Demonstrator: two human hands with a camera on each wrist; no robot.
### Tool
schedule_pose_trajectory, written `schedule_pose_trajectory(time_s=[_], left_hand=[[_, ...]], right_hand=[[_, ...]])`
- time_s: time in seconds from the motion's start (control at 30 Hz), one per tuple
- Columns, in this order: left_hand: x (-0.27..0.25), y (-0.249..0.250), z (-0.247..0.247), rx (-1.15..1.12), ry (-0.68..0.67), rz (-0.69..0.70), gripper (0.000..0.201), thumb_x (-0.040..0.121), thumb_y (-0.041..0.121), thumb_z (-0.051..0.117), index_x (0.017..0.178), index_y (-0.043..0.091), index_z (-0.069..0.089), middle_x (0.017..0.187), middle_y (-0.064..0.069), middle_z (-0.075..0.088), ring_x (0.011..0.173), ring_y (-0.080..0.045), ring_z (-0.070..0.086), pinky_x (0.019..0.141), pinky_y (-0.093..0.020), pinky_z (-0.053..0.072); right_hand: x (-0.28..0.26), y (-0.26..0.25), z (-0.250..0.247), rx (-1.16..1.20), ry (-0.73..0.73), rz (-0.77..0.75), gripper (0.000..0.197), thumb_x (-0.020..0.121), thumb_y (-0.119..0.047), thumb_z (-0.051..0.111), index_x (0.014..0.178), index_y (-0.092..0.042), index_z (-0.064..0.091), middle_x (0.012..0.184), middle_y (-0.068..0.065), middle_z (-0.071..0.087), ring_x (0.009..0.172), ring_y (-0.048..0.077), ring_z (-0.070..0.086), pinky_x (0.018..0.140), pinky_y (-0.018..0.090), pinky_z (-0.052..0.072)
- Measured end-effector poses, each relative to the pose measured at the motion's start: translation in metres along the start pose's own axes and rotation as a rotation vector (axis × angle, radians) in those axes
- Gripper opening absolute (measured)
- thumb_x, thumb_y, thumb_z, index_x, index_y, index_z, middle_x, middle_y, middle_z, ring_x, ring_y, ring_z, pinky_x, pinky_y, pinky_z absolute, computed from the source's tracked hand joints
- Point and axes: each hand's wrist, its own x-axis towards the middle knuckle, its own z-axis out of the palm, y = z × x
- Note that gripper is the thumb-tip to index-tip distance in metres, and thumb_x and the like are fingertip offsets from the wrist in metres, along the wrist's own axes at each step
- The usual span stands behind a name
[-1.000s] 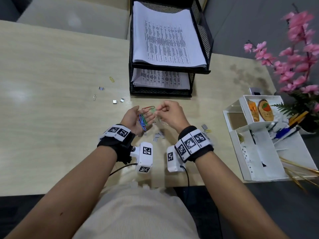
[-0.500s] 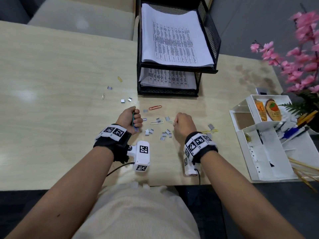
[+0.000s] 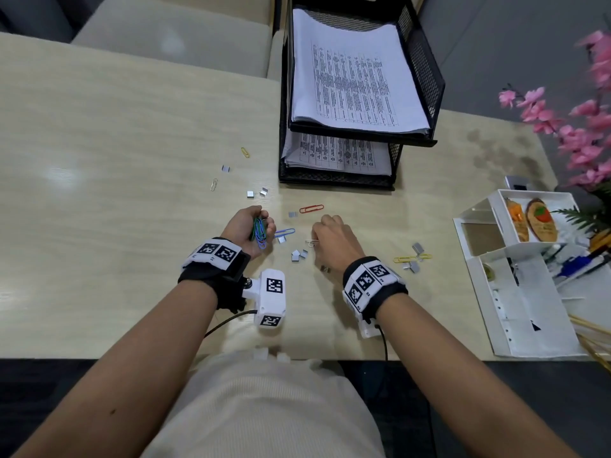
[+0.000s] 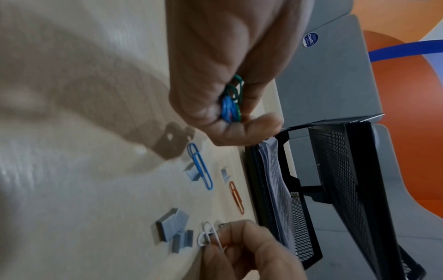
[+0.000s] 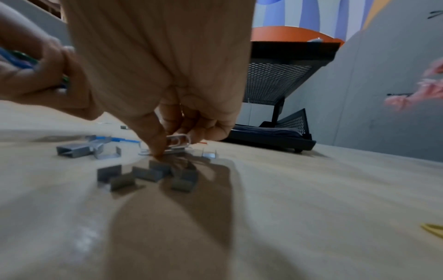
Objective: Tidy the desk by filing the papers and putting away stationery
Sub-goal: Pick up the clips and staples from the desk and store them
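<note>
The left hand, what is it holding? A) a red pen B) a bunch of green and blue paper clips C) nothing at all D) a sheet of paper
B: the left hand has its fingers curled round a bunch of green and blue paper clips, which also shows in the left wrist view.

pink flowers (image 3: 591,127), grey chair (image 3: 172,41), two wooden fruit-painted tags (image 3: 532,219)
</note>
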Motion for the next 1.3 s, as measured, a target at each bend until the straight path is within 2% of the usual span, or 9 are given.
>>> schedule_pose_trajectory(time_s=[0.1,0.23,0.4,0.5,0.7,0.97,1.1,1.2,1.3], left_hand=[[0.002,0.000,0.003,-0.054,0.006,0.017,0.038,0.098,0.021,0.031,0.063,0.011,0.038,0.036,-0.001,0.044,0.026,-0.010,0.045,0.030,-0.011,0.037],[0.004,-0.002,0.004,-0.066,-0.021,0.027,0.036,0.098,0.020,0.031,0.065,0.009,0.041,0.061,-0.005,0.046,0.033,-0.013,0.053,0.036,-0.013,0.044],[0.002,-0.013,0.009,0.022,-0.162,-0.073,0.044,0.100,0.033,0.028,0.077,0.006,0.054,0.057,-0.011,0.067,0.046,-0.017,0.066,0.048,-0.021,0.053],[0.003,-0.012,0.009,0.063,-0.153,-0.087,0.045,0.100,0.034,0.026,0.073,0.009,0.051,0.045,-0.006,0.059,0.036,-0.013,0.058,0.041,-0.015,0.047],[0.008,0.002,0.000,0.108,-0.125,-0.051,0.040,0.099,0.030,0.028,0.063,0.017,0.038,0.037,0.006,0.042,0.027,-0.006,0.035,0.033,-0.009,0.025],[0.014,-0.003,0.001,0.163,-0.105,-0.078,0.037,0.098,0.027,0.030,0.062,0.018,0.037,0.036,0.007,0.037,0.028,-0.006,0.031,0.031,-0.009,0.023],[0.014,0.004,-0.003,0.107,-0.070,-0.055,0.037,0.098,0.027,0.031,0.062,0.017,0.037,0.036,0.007,0.038,0.027,-0.006,0.032,0.032,-0.008,0.024],[0.012,0.008,-0.006,0.068,-0.068,-0.038,0.037,0.098,0.025,0.029,0.063,0.017,0.037,0.036,0.007,0.039,0.025,-0.004,0.032,0.028,-0.010,0.022],[0.009,0.011,-0.007,0.039,-0.082,-0.027,0.037,0.099,0.023,0.028,0.064,0.015,0.036,0.035,0.006,0.038,0.023,-0.003,0.029,0.023,-0.012,0.019]], right_hand=[[-0.002,0.003,0.002,0.085,0.015,0.037,0.017,0.081,0.001,0.052,0.095,-0.006,0.060,0.105,0.010,0.056,0.102,0.028,0.048,0.082,0.035,0.039],[-0.003,0.003,-0.014,0.618,0.193,0.250,0.008,0.084,-0.002,0.058,0.081,-0.002,0.064,0.078,0.005,0.058,0.071,0.017,0.052,0.069,0.025,0.044],[0.001,-0.018,-0.048,0.988,0.187,0.104,0.007,0.083,-0.005,0.066,0.088,-0.001,0.069,0.067,-0.003,0.061,0.057,0.002,0.056,0.062,0.012,0.047],[0.012,-0.011,-0.047,0.881,0.213,0.095,0.007,0.083,-0.002,0.064,0.086,-0.003,0.070,0.069,-0.004,0.061,0.056,-0.005,0.056,0.061,0.008,0.046],[0.006,0.016,-0.013,0.151,-0.091,-0.046,0.025,0.084,-0.003,0.053,0.100,-0.017,0.068,0.089,0.001,0.048,0.098,0.022,0.047,0.079,0.034,0.044],[0.003,0.022,-0.008,0.003,-0.145,-0.075,0.009,0.083,-0.007,0.058,0.090,-0.014,0.058,0.105,0.004,0.046,0.104,0.022,0.039,0.083,0.033,0.032],[0.016,0.014,-0.013,0.398,-0.017,0.039,0.014,0.082,-0.002,0.051,0.077,-0.016,0.050,0.088,-0.001,0.053,0.089,0.021,0.047,0.083,0.035,0.043],[0.037,0.009,-0.025,0.521,0.114,0.115,0.011,0.082,0.001,0.049,0.085,-0.007,0.057,0.081,0.006,0.062,0.072,0.021,0.057,0.068,0.022,0.047],[0.055,0.006,-0.026,0.310,0.036,0.118,0.019,0.085,0.000,0.050,0.100,-0.007,0.060,0.100,0.013,0.066,0.093,0.030,0.059,0.082,0.031,0.048]])
